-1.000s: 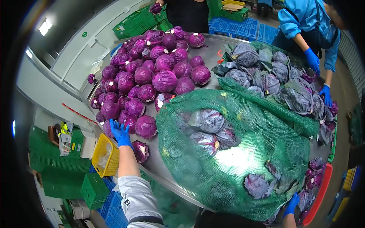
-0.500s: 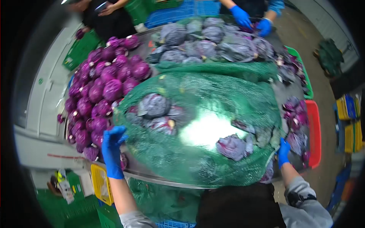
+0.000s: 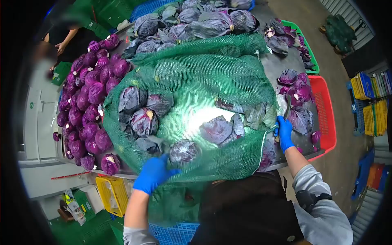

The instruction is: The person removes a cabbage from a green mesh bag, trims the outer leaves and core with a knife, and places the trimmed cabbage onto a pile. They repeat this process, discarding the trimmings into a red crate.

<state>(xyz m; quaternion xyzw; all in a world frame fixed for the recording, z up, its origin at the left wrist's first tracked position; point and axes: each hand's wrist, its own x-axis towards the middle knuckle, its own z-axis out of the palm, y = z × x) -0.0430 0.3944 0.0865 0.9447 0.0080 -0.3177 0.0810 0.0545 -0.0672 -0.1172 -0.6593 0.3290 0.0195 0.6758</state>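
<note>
My left hand (image 3: pixel 154 174), in a blue glove, is at the near edge of the green net (image 3: pixel 228 165). Its thumb is spread out to the right, and the fingers are close to a red cabbage (image 3: pixel 184 152). My right hand (image 3: pixel 284 132), also gloved in blue, is closed around a knife (image 3: pixel 288 107) at the net's right edge, blade pointing away from me. Inside the opened net lie several untrimmed cabbages, among them a purple one (image 3: pixel 144 121) and a dull one (image 3: pixel 132 99), plus a large loose leaf (image 3: pixel 216 130).
Shiny trimmed cabbages (image 3: pixel 96 93) are heaped on the left; dull leafy ones (image 3: pixel 210 25) cover the far side. Cut leaves (image 3: pixel 301 120) lie on the right, beside a red crate (image 3: pixel 324 110) and a green crate (image 3: pixel 308 49). Another person's arm (image 3: pixel 67 41) shows at the upper left.
My left hand has come down and right, from the net's left edge to beside a cabbage near me. The view has shifted, and the knife in my right hand now shows.
</note>
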